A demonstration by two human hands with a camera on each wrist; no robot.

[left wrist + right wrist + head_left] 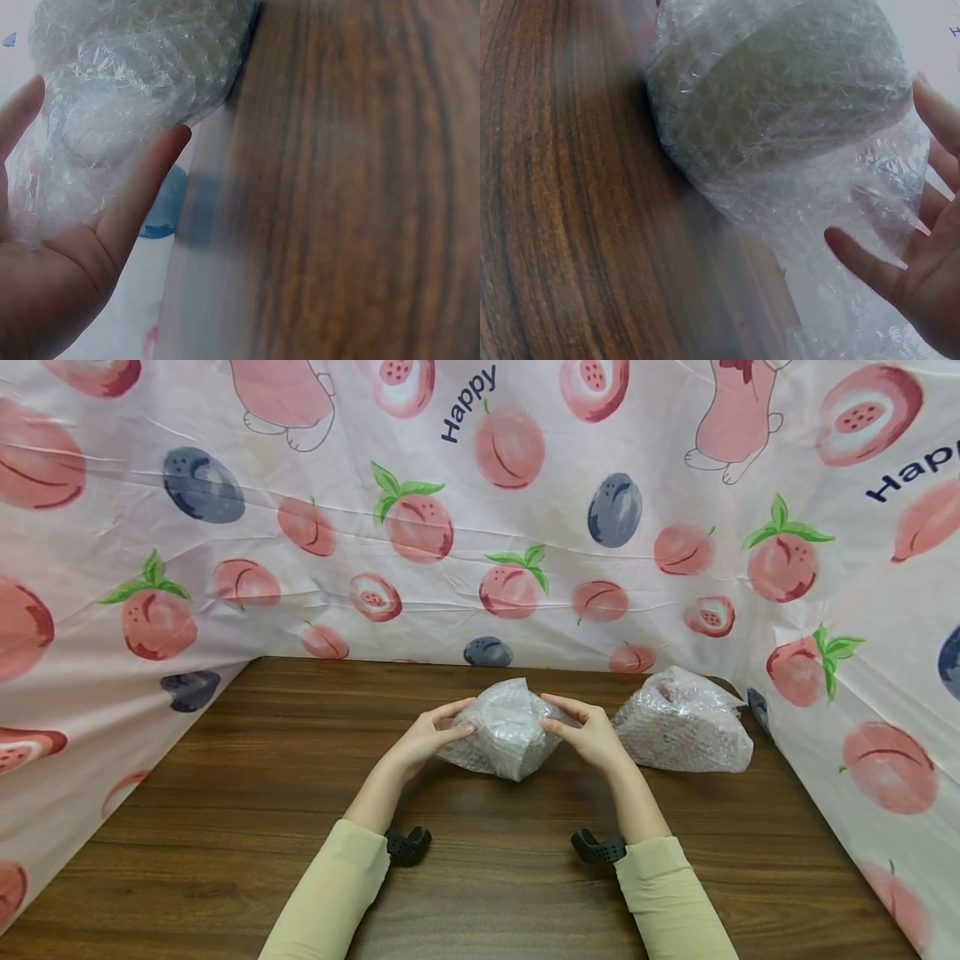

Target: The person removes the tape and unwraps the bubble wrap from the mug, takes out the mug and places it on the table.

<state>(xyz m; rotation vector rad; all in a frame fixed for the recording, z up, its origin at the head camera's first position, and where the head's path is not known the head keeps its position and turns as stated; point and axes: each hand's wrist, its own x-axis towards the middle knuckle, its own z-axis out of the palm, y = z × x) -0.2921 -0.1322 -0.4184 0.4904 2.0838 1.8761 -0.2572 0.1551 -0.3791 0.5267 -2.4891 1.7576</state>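
Observation:
A bundle in clear bubble wrap (504,731) sits on the brown table between both hands. Through the wrap in the right wrist view (772,90) a pale, rounded shape shows, its kind hidden. At the bundle's left side, my left hand (422,742) holds the bubble wrap, thumb in front and fingers behind. On the opposite side my right hand (591,735) grips a loose flap of the wrap between thumb and fingers. The wrap's upper part stands up in a crumpled peak.
A second bubble-wrapped bundle (684,727) stands at the table's back right, just beyond the right hand. The wood-grain table (225,827) is enclosed at the back and sides by a peach-print cloth (315,577). Each wrist carries a black band.

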